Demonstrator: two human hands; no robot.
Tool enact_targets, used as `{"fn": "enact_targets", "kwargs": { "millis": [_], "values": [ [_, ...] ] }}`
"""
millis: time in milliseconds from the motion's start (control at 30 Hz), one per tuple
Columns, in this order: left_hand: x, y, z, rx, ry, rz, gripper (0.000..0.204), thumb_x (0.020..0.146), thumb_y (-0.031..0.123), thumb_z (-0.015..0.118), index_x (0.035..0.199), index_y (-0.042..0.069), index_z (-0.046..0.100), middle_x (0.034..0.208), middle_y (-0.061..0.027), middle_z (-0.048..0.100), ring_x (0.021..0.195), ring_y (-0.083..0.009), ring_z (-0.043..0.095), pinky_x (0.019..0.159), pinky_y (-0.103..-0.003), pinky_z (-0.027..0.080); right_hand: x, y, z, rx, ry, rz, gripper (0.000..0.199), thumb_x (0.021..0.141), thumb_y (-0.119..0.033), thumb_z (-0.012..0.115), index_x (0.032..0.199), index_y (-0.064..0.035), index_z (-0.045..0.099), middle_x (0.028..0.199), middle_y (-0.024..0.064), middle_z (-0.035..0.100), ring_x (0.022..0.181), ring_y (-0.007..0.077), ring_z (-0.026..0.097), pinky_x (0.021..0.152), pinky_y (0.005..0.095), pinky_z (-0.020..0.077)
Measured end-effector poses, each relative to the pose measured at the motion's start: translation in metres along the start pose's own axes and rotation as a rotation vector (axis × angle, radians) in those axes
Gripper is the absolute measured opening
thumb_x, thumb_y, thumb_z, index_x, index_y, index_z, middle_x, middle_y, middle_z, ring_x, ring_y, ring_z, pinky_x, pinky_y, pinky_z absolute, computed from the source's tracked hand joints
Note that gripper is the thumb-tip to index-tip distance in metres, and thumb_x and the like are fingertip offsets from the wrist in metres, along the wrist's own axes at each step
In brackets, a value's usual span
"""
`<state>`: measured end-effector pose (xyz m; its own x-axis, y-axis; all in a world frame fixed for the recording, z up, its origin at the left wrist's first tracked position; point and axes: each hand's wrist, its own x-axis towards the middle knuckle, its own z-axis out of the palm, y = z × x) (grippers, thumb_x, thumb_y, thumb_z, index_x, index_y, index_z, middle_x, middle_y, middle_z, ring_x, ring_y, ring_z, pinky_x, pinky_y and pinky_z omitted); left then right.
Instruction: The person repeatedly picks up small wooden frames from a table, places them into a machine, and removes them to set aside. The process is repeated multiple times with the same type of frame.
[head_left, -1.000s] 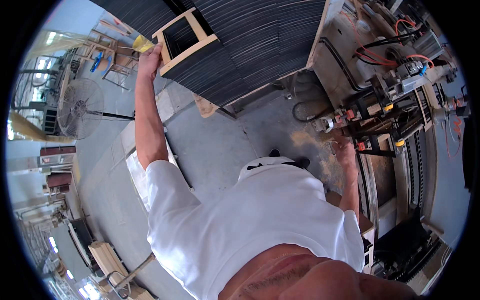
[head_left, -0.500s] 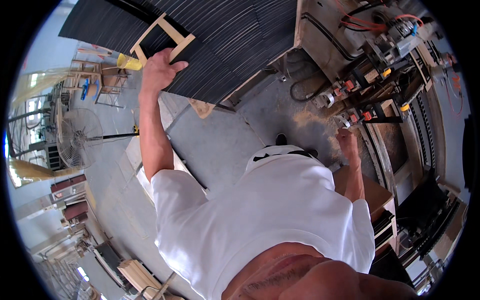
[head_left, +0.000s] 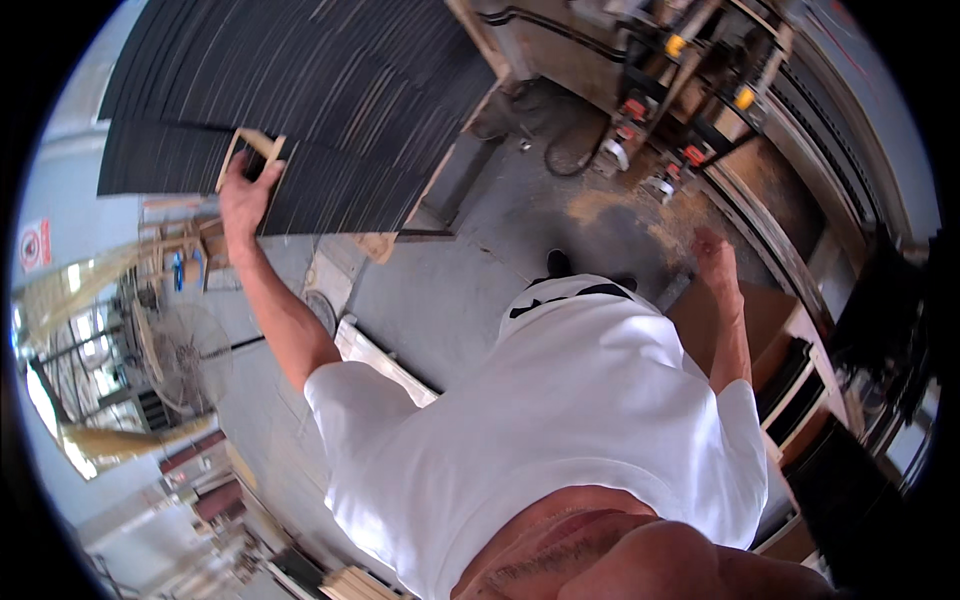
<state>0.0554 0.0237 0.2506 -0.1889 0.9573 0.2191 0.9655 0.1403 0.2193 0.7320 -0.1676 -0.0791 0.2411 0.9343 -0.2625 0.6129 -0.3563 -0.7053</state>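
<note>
My left hand (head_left: 246,198) reaches far out to the upper left, its fingers and thumb closed on a small frame-like piece with pale wooden edges (head_left: 277,150) and a dark middle. That piece lies against the face of a large stack of black-faced panels (head_left: 340,110), whose thin edges show as close lines. Low at my right side hangs my right hand (head_left: 716,258), fingers curled in and slightly blurred. It touches nothing I can see, and a brown board (head_left: 705,320) is just below it.
Machine heads with red and yellow parts (head_left: 635,115) stand at the upper right, with sawdust (head_left: 600,207) on the floor below. A floor fan (head_left: 185,355) is at the left. Black boards with pale edges (head_left: 790,390) stand at the lower right. A pale plank (head_left: 385,362) lies left of me.
The view has turned, so the panel stack and machine appear shifted left. My left hand and the pale-edged piece now appear further left and lower; the right hand is further from the machine heads.
</note>
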Motion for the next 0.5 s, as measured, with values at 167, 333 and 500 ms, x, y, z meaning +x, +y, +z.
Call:
{"fn": "enact_targets", "kwargs": {
  "millis": [167,333,500],
  "values": [
    [-0.042,0.116,0.05,-0.44,0.587,0.105,0.034,0.092,0.019,0.067,0.114,-0.007,0.062,0.099,-0.0146,0.07,0.087,-0.0173,0.066,0.079,-0.03,0.053,-0.057,0.009,-0.101,-0.037,0.336,-0.009,0.035,0.085,-0.015,0.065,0.119,-0.0066,0.063,0.112,0.0155,0.067,0.103,0.0335,0.064,0.088,0.0392,0.0496],
    [-0.091,0.22,0.226,-1.004,0.009,0.293,0.012,0.091,0.003,0.056,0.095,-0.001,0.067,0.09,-0.0055,0.067,0.081,-0.0127,0.063,0.076,-0.026,0.053,-0.128,0.034,-0.181,-0.353,0.698,0.021,0.035,0.084,-0.014,0.065,0.118,-0.0068,0.062,0.12,0.0149,0.062,0.113,0.0352,0.056,0.096,0.0412,0.0453],
    [-0.153,0.346,0.337,-1.094,-0.552,0.221,0.025,0.092,0.008,0.064,0.113,-0.005,0.063,0.099,-0.0106,0.069,0.085,-0.0143,0.066,0.079,-0.026,0.053,-0.211,0.07,-0.197,-0.573,0.788,0.397,0.036,0.081,-0.019,0.07,0.113,-0.007,0.059,0.119,0.0112,0.061,0.108,0.0337,0.057,0.088,0.0435,0.0465]
  ]
}}
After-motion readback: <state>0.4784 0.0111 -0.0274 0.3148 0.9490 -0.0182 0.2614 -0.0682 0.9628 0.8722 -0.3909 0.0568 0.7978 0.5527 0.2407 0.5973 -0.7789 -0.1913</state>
